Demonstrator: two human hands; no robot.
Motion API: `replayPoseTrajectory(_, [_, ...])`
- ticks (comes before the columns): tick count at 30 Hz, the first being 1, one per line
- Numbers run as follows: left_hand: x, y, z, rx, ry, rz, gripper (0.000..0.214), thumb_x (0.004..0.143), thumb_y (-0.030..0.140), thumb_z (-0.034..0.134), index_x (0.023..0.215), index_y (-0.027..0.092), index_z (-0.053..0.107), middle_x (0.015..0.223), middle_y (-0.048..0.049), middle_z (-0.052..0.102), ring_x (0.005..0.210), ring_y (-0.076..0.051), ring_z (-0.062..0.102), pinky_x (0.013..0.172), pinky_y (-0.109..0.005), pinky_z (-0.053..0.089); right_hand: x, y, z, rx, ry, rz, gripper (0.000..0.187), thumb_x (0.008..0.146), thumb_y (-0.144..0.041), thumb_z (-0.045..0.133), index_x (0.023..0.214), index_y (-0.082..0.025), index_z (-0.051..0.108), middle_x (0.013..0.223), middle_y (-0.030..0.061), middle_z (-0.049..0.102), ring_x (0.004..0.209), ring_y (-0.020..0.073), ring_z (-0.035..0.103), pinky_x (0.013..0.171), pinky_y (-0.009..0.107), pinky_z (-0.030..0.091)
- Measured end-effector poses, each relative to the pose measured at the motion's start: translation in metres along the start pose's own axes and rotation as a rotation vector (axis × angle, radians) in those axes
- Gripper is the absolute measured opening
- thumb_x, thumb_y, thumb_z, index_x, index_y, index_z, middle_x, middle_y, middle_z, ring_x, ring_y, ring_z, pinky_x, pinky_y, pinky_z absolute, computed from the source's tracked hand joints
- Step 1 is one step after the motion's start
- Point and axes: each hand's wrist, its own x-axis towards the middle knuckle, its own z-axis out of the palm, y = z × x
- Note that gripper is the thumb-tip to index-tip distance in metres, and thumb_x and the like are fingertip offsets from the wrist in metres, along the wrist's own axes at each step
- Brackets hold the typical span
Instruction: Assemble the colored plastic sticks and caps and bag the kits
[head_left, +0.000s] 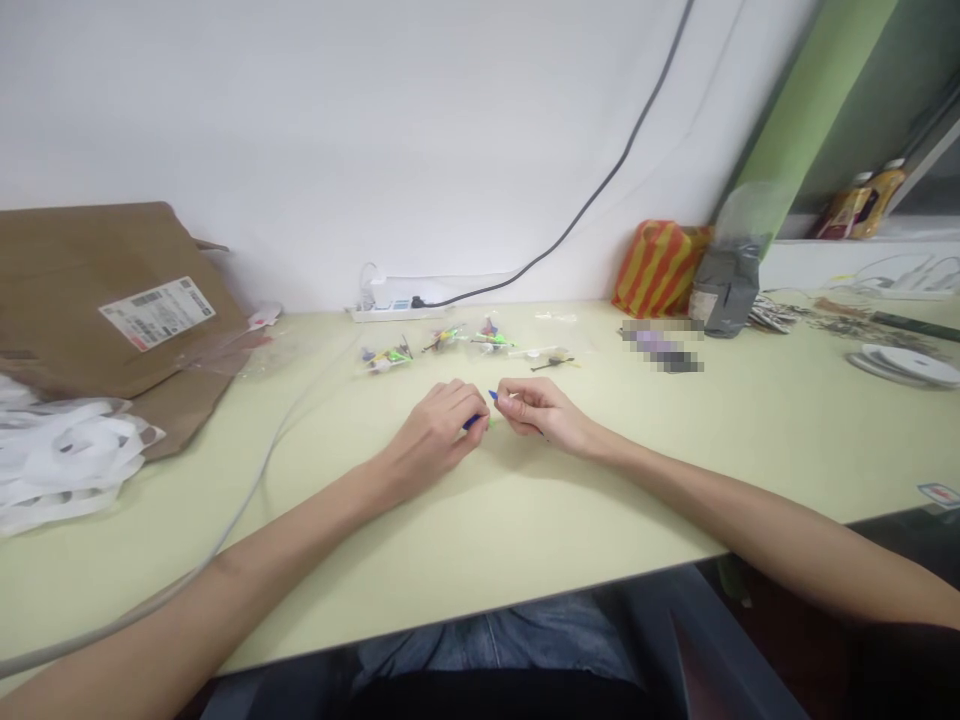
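Both my hands rest close together on the pale yellow-green table [525, 520]. My left hand [435, 430] is closed in a pinch on a small blue piece [472, 421]. My right hand [538, 408] is closed too, pinching another small blue piece [493, 395] at its fingertips. The two pieces almost meet between the hands. Behind the hands lie several small clear bags of coloured parts [390, 355], [491, 340].
A brown cardboard envelope [105, 300] and white packaging [60, 455] lie at the left. A white power strip [390, 300] with a dark cable sits by the wall. An orange striped bag [660, 265], a grey pouch [724, 285] and white discs [907, 365] stand at the right. A grey cable [247, 490] crosses the table.
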Motion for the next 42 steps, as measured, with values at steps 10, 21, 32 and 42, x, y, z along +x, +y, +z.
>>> replayPoseTrajectory(10, [-0.006,-0.024,0.004,0.073,-0.07,-0.025,0.024,0.096,0.044,0.06,0.1,0.02,0.063,0.086,-0.0024,0.068,0.077,-0.017,0.06,0.072,-0.03,0.041,0.014,0.032,-0.024,-0.083,0.307,0.179,0.032,0.088,-0.045,0.064,0.088,-0.014,0.069,0.067,0.0011,0.061,0.048,0.0092,0.05,0.042,0.021,0.041])
replayPoseTrajectory(21, [-0.009,-0.023,0.004,0.098,-0.155,-0.186,0.041,0.094,0.055,0.056,0.075,0.019,0.057,0.063,0.0026,0.059,0.055,-0.012,0.051,0.054,-0.026,0.028,0.016,0.035,-0.032,-0.133,0.356,0.157,0.052,0.092,-0.023,0.052,0.144,-0.017,0.054,0.133,0.0146,0.066,0.116,0.0228,0.066,0.108,0.045,0.047])
replayPoseTrajectory(32, [-0.007,-0.023,0.002,0.14,-0.123,-0.19,0.031,0.096,0.048,0.056,0.086,0.02,0.064,0.08,0.0003,0.06,0.067,-0.013,0.056,0.059,-0.026,0.036,0.011,0.034,-0.023,-0.325,0.186,-0.091,0.059,0.099,-0.025,0.039,0.157,-0.03,0.032,0.142,0.01,0.058,0.129,0.0218,0.057,0.112,0.047,0.042])
replayPoseTrajectory(42, [-0.005,-0.022,0.003,-0.307,0.009,-0.391,0.021,0.092,0.034,0.064,0.109,0.022,0.059,0.089,0.0003,0.069,0.071,-0.013,0.064,0.068,-0.027,0.051,0.008,0.033,-0.026,-0.681,0.164,-0.076,0.049,0.087,-0.007,0.036,0.13,-0.018,0.056,0.097,0.0076,0.066,0.093,0.0201,0.061,0.089,0.037,0.047])
